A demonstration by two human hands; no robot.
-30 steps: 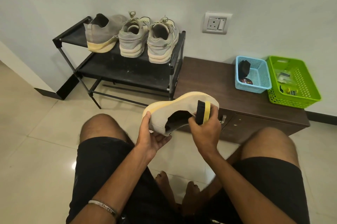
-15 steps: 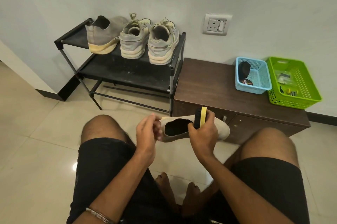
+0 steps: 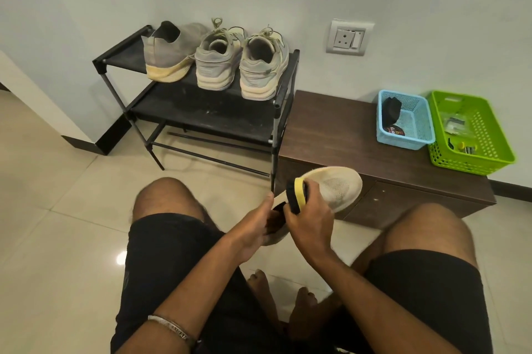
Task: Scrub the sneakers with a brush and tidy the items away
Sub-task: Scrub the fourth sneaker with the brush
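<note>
A cream knit sneaker point(image 3: 336, 188) is held between my knees with its toe pointing away to the right. My left hand point(image 3: 254, 225) grips its heel end, the fingers reaching into the dark opening. My right hand point(image 3: 309, 218) grips a black brush with a yellow back point(image 3: 296, 195) and holds it against the sneaker's upper near the opening. The matching grey-and-cream sneaker point(image 3: 169, 54) stands on the top shelf of the black shoe rack point(image 3: 201, 120), beside a pair of laced grey sneakers point(image 3: 241, 63).
A low brown cabinet point(image 3: 339, 135) stands right of the rack. On it sit a blue basket point(image 3: 414, 135) with a dark item and a tin, and a green basket point(image 3: 489, 135) with small items. A wall socket point(image 3: 348, 38) is above. My bare feet rest on the tiled floor.
The sneaker has been turned from sole-up to toe pointing away and lowered toward my knees. My left hand shifted to the heel opening, and the brush moved with my right hand onto the upper.
</note>
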